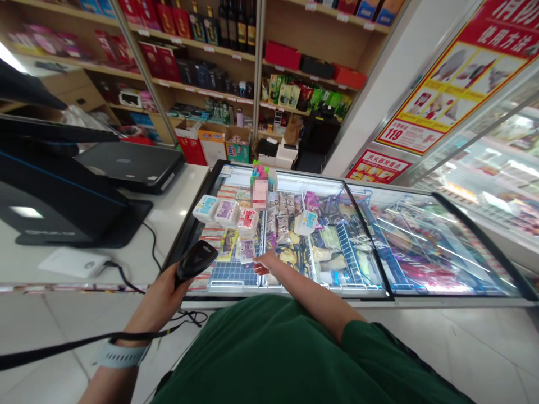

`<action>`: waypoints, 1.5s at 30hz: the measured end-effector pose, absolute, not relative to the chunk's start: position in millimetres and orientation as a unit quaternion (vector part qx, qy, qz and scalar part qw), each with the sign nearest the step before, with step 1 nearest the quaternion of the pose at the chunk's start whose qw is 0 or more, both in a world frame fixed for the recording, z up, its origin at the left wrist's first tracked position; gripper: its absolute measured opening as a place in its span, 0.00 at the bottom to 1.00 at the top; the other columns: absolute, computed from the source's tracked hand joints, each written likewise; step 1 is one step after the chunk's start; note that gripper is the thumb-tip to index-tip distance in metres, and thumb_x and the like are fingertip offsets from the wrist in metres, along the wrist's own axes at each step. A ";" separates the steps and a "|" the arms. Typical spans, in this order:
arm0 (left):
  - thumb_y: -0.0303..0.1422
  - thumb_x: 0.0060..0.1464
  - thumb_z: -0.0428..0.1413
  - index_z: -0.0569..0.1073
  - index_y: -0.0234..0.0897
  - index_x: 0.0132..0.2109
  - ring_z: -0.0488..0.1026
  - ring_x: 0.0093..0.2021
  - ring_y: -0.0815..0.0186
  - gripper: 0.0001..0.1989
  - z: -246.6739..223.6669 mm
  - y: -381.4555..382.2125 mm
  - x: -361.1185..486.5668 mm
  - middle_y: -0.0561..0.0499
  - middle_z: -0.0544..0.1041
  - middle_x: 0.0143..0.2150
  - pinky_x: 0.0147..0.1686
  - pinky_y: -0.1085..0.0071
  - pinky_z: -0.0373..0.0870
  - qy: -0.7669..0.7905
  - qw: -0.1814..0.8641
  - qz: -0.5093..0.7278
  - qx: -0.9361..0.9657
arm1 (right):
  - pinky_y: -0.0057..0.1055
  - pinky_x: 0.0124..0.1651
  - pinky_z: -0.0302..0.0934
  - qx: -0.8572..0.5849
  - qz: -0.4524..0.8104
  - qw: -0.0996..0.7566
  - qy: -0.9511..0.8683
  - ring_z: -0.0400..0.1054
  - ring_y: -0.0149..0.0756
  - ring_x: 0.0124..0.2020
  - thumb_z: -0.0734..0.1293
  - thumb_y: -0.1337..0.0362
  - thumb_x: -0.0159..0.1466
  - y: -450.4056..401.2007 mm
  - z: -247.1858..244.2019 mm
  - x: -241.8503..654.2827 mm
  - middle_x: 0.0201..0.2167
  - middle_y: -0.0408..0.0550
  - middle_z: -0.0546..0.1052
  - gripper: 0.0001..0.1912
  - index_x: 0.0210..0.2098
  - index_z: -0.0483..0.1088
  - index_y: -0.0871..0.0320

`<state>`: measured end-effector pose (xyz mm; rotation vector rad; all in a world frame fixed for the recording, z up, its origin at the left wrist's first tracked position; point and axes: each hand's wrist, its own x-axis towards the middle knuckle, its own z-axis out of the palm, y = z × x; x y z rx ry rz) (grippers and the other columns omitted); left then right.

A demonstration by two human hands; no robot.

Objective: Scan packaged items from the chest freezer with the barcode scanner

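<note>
My left hand (162,292) is wrapped round a black barcode scanner (197,259), its head tilted toward the freezer. At the edge of a clear plastic box with a purple label (246,249), my right hand (264,262) has its fingers curled and appears to grip the corner. Farther back on the freezer's glass top (290,184) stand similar boxes: one with a blue label (205,207), one with a purple label (226,211) and one with a red label (247,219). Another blue-labelled box (306,222) lies tilted to the right.
Wrapped frozen goods (286,210) show through the glass. A person with colourful headwear (261,171) is at the freezer's far side. Leftward, a counter (168,207) carries a black terminal (76,196), a white device (74,262) and cables. Stocked shelves (202,42) stand behind.
</note>
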<state>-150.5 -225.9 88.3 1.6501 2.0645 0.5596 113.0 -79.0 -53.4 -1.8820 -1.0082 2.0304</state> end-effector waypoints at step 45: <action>0.41 0.58 0.49 0.66 0.35 0.55 0.75 0.52 0.53 0.22 123.3 -173.9 -84.9 0.40 0.77 0.52 0.52 0.61 0.70 0.618 0.241 0.200 0.721 | 0.29 0.38 0.66 -0.620 0.381 0.357 -0.586 0.72 0.34 0.29 0.67 0.60 0.58 -89.2 34.4 205.6 0.27 0.43 0.78 0.07 0.33 0.73 0.57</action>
